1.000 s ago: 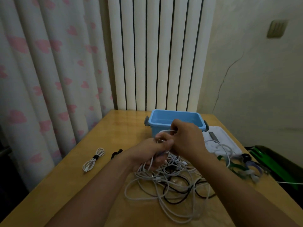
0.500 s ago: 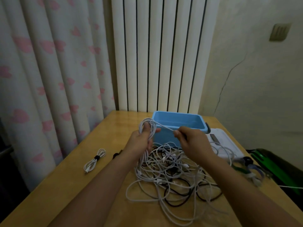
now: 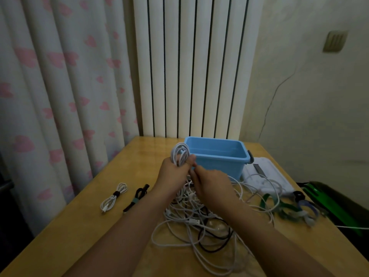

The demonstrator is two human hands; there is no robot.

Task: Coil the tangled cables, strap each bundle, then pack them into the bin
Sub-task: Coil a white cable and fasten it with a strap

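Note:
My left hand (image 3: 174, 173) grips a coil of white cable (image 3: 180, 153) whose loops stick up above the fist, just in front of the blue bin (image 3: 219, 158). Close beside it, my right hand (image 3: 209, 179) pinches a strand of the same white cable. Below both hands a tangle of white and black cables (image 3: 201, 222) lies spread on the wooden table (image 3: 79, 226). A strapped white bundle (image 3: 114, 197) and a strapped black bundle (image 3: 136, 198) lie to the left. The bin looks empty inside.
A white flat device (image 3: 265, 176) lies right of the bin with cable over it. Green, blue and black straps (image 3: 287, 206) sit at the table's right edge. A green and black object (image 3: 335, 204) stands beyond that edge. Curtain and radiator rise behind.
My left hand has risen with the white coil, which has grown by more loops. My right hand drew away to the right, then came back beside the left hand.

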